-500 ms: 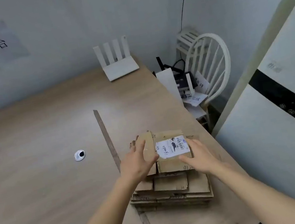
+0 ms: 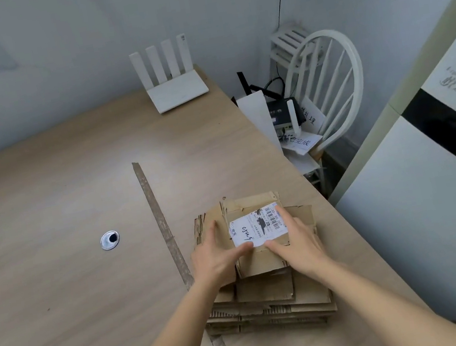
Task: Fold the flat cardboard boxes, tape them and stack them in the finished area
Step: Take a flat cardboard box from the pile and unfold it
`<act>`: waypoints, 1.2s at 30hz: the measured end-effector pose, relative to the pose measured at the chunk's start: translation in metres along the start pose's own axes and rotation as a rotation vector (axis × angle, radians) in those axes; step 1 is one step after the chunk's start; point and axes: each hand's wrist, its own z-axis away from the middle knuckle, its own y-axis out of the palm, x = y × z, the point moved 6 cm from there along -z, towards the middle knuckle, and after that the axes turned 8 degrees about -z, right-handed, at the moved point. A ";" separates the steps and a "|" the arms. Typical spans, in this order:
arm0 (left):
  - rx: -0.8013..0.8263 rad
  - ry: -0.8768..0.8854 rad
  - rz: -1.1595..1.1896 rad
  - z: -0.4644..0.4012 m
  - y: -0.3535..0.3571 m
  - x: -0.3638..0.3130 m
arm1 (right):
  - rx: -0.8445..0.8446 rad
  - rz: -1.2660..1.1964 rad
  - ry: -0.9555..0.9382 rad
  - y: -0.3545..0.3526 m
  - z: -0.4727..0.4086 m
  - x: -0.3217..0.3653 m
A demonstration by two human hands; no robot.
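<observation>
- Big pale wooden table first: wide bare surface out to the left, past the long strip of worn brown tape that runs down it. That looks the best room for opening a box.
- The stack of flattened brown cardboard boxes sits near the table's right edge, just right of the strip; little margin on that side, so I'd lift leftward.
- Beyond that edge, a white spindle-back chair loaded with gear and paper signs.
- Top of the stack: a flat brown cardboard box with a white shipping label.
- Left hand rests on its left part, fingers spread flat, thumb touching the label's near edge.
- Right hand lies on its right part, fingers straight, pressing not pinching.
- My read: the step is freeing this top box. Get fingertips under one edge so only one sheet comes away.
- Small round metal grommet left of the strip, well apart from the stack.
</observation>
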 end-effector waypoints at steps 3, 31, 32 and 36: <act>-0.008 0.037 0.171 0.012 -0.011 0.008 | 0.007 -0.041 -0.035 0.002 0.012 0.018; -0.359 0.391 0.283 0.277 -0.203 0.320 | 0.146 0.093 -0.441 0.246 0.273 0.232; -0.359 0.377 0.287 0.278 -0.195 0.328 | 0.150 0.099 -0.431 0.256 0.273 0.225; -0.366 0.305 0.297 0.275 -0.157 0.366 | 0.130 0.182 -0.440 0.290 0.274 0.199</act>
